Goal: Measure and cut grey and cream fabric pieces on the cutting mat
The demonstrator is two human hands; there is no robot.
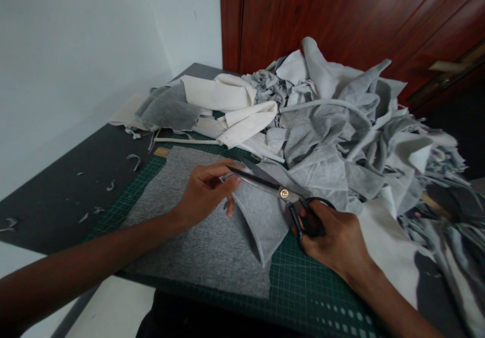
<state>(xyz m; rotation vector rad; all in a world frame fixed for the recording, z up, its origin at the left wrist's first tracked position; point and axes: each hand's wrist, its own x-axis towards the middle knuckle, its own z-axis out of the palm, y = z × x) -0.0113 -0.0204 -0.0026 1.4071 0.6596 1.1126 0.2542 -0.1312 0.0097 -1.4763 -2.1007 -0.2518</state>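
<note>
The right hand (pixel 335 239) was closed around the black handles of a big pair of scissors (pixel 278 191), with fingers pushed through the loops. The blades were open and pointed toward the left edge of the desk (pixel 56 186), and their tips reached the fingers of the left hand (pixel 206 189). That left hand pinched the edge of a gray cloth (pixel 197 237) between thumb and fingers, right beside the blade tips. The gray cloth lay flat on a green cutting mat (pixel 303 287) near the front edge of the desk, and one cut flap of it curled up under the scissors. Behind the hands, toward the far edge and the right side, sat a big pile of scraps (pixel 341 121) — gray ones and white ones all mixed up. A folded white cloth (pixel 227 100) lay at the far side, touching the pile. Little gray snippets (pixel 134 160) were scattered on the dark desk near its left edge — well apart from the hands.
</note>
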